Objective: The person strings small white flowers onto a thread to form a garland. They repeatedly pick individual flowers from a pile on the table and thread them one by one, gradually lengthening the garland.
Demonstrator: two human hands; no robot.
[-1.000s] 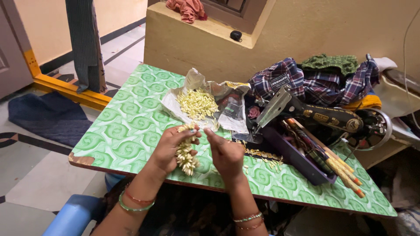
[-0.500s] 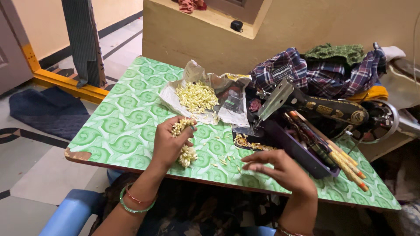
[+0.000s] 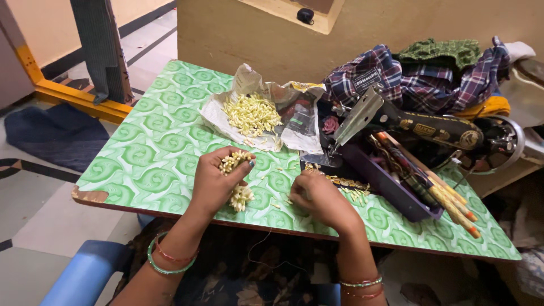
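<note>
White bud garland in left hand

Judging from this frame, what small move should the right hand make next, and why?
Probably pinch up a loose bud and carry it to the strung flowers. The right hand rests on the table among scattered buds, while the left hand grips the partly made string.

One green patterned table carries one black sewing machine, one crumpled paper sheet, one purple tray.
</note>
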